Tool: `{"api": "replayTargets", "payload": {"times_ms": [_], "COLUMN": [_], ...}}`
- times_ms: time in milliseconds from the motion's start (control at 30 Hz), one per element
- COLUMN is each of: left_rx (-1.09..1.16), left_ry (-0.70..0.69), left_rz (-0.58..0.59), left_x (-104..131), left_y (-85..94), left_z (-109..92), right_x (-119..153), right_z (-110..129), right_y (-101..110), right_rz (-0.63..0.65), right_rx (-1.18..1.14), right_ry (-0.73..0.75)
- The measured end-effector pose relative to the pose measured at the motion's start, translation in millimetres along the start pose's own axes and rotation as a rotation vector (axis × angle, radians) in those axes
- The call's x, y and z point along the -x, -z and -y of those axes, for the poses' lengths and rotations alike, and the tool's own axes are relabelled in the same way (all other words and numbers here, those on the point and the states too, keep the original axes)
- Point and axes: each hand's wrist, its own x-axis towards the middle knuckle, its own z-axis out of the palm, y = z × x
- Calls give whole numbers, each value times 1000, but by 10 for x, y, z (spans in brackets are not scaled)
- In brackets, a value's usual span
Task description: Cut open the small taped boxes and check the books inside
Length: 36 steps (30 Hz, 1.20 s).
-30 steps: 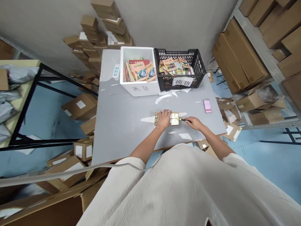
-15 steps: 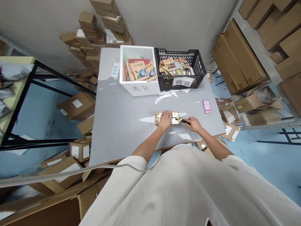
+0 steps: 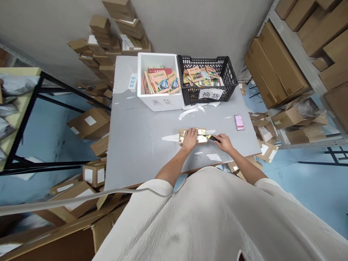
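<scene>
A small cardboard package (image 3: 201,139) with white and yellow labels lies on the grey table (image 3: 136,145) near its front edge. My left hand (image 3: 190,137) rests on top of the package, its fingers lying over the labels. To the right, my right hand (image 3: 224,142) is closed around a black and yellow utility knife (image 3: 214,138). The knife points left, its tip at the package's right end. Scraps of white paper (image 3: 214,157) lie just in front of the package.
Behind are a white foam box (image 3: 165,103) and a black crate (image 3: 232,88), both holding books. A pink object (image 3: 239,123) lies at the table's right. Cardboard boxes (image 3: 91,123) crowd both sides. A pale cable (image 3: 108,193) crosses the lower left.
The knife and my right hand have shifted slightly to the right relative to the package. My left hand stays on the package, and the view has moved a little.
</scene>
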Motion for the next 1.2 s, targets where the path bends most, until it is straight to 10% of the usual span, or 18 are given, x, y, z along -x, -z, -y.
{"api": "replayTargets", "payload": {"times_ms": [1200], "left_rx": [19], "left_ry": [-61], "left_rz": [45], "left_x": [-134], "left_y": [19], "left_z": [-352], "right_x": [-21], "right_z": [-106], "right_y": [69], "right_rz": [45], "right_rx": [-97], "right_ry": [5]}}
